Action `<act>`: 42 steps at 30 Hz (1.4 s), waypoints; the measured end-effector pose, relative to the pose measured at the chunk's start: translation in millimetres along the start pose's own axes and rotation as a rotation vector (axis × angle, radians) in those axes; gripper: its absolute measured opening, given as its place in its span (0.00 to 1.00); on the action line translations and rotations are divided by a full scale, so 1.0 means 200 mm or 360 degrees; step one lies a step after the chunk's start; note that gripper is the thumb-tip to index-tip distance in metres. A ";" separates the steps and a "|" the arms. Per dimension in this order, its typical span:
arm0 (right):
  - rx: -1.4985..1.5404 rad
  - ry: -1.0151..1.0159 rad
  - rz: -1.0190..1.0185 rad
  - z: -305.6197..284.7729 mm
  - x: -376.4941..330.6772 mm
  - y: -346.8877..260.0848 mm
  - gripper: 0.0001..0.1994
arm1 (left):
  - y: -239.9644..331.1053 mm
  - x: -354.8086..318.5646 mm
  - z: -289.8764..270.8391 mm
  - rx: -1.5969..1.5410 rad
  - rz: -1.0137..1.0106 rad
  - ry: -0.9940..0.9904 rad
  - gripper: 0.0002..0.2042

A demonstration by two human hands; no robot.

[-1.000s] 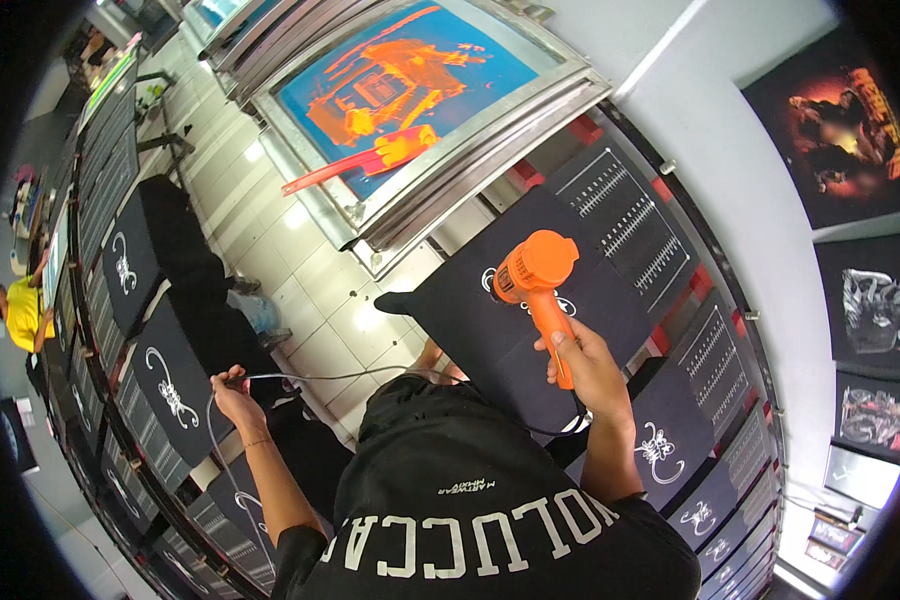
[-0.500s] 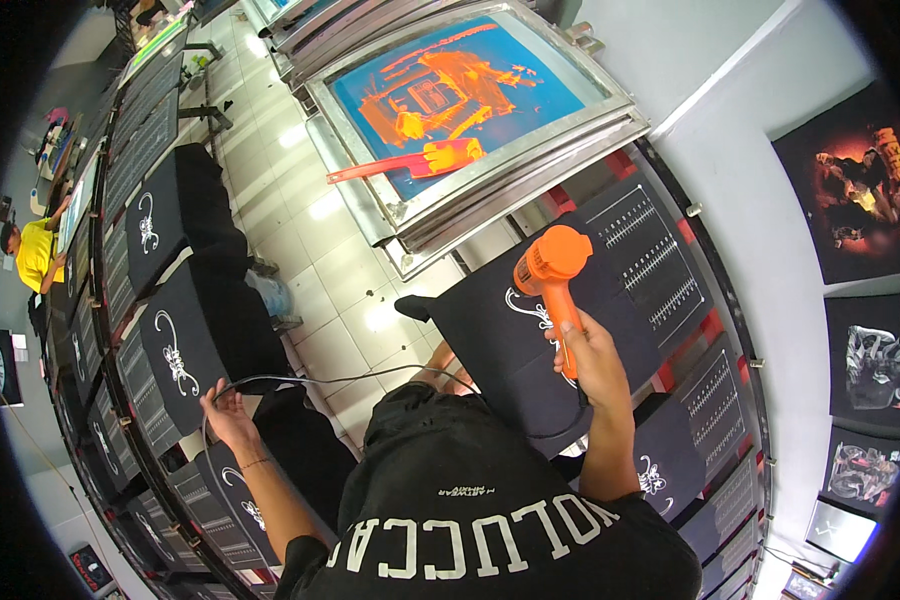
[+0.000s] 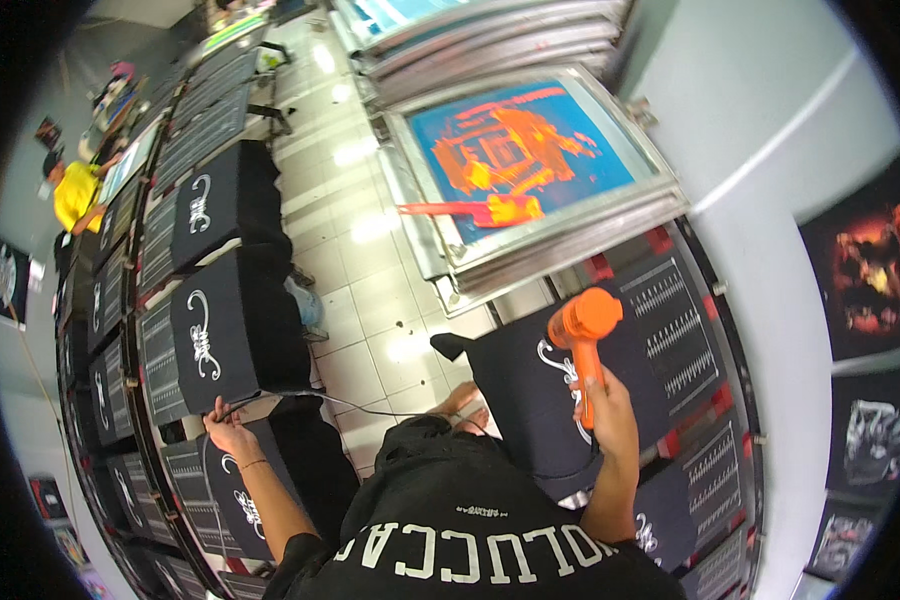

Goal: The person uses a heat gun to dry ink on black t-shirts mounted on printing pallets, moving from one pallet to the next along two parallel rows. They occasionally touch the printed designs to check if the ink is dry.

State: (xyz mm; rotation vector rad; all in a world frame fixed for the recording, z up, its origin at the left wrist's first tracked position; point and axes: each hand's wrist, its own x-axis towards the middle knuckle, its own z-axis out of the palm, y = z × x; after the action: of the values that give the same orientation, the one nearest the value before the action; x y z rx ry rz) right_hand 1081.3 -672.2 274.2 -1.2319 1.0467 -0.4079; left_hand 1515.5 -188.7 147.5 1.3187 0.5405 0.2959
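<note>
My right hand [image 3: 610, 412] is closed round the handle of an orange hair dryer [image 3: 586, 316]. Below the dryer lies a black T-shirt [image 3: 510, 375] with a white curling print, partly covered by the dryer and my hand. A dark cord [image 3: 355, 407] runs from the dryer's side across my body to my left hand [image 3: 232, 432], whose fingers are closed on it. That hand is beside another black T-shirt [image 3: 235, 320] with the same white print, spread on the left rack.
Beyond the dryer, a framed printing screen [image 3: 610, 170] carries orange ink and a red squeegee [image 3: 450, 209]. A tiled aisle [image 3: 340, 320] runs between the racks. At far left is a person in yellow [image 3: 75, 195]. Dark printed shirts [image 3: 860, 280] hang on the right wall.
The whole view has shifted, so the screen and racks appear lower and farther right. Both hands keep their hold, and the dryer remains over the T-shirt.
</note>
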 end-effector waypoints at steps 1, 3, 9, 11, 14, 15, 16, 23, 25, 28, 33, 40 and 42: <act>-0.0007 -0.0015 0.0004 0.00 0.00 0.00 0.19 | 0.01 -0.05 0.01 0.0052 0.0011 -0.0095 0.19; -0.0012 -0.0042 0.0014 0.01 -0.01 -0.01 0.19 | 0.11 -0.21 0.13 0.0164 0.0045 -0.0291 0.18; 0.0014 -0.0123 0.0027 0.04 -0.11 -0.03 0.18 | 0.15 -0.01 0.12 0.0278 0.0373 -0.0043 0.21; 0.0020 -0.0029 0.0091 0.05 -0.17 -0.05 0.19 | 0.15 0.00 0.20 0.0469 0.0454 -0.0069 0.21; -0.0028 0.0043 0.0079 0.12 -0.23 -0.08 0.19 | 0.08 0.12 0.34 0.0509 0.0271 -0.0190 0.21; -0.0053 0.0056 0.0055 0.15 -0.24 -0.09 0.19 | 0.07 0.13 0.39 0.0533 0.0191 -0.0235 0.21; -0.0067 0.0066 0.0021 0.18 -0.25 -0.11 0.19 | 0.04 0.15 0.48 0.0625 0.0220 -0.0356 0.21; 0.0011 -0.0525 -0.0026 0.88 0.00 -0.27 0.20 | -0.10 0.40 0.83 0.0739 0.0144 -0.0813 0.20; 0.0085 -0.0572 -0.0002 1.20 0.17 -0.29 0.20 | -0.11 0.49 0.91 0.0885 0.0238 -0.0872 0.22; 0.0196 -0.0600 0.0024 1.68 0.54 -0.30 0.23 | -0.20 0.68 1.00 0.1043 0.0408 -0.0872 0.24; 0.0575 -0.0790 0.0330 2.52 0.99 -0.54 0.19 | -0.15 0.89 1.04 0.1125 0.0118 -0.0871 0.23; -0.0068 -0.1289 0.0245 3.41 1.55 -0.87 0.18 | -0.28 1.09 1.02 0.0897 -0.0242 -0.0751 0.24; -0.0244 -0.1474 0.0182 3.65 1.75 -0.93 0.20 | -0.28 1.09 1.07 0.0894 -0.0335 -0.0628 0.24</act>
State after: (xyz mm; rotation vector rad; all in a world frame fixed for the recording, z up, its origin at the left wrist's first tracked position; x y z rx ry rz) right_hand 1908.6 -584.3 271.1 -1.2814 0.3411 0.3333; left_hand 1807.0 -272.2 81.0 1.7891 0.4330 -0.3123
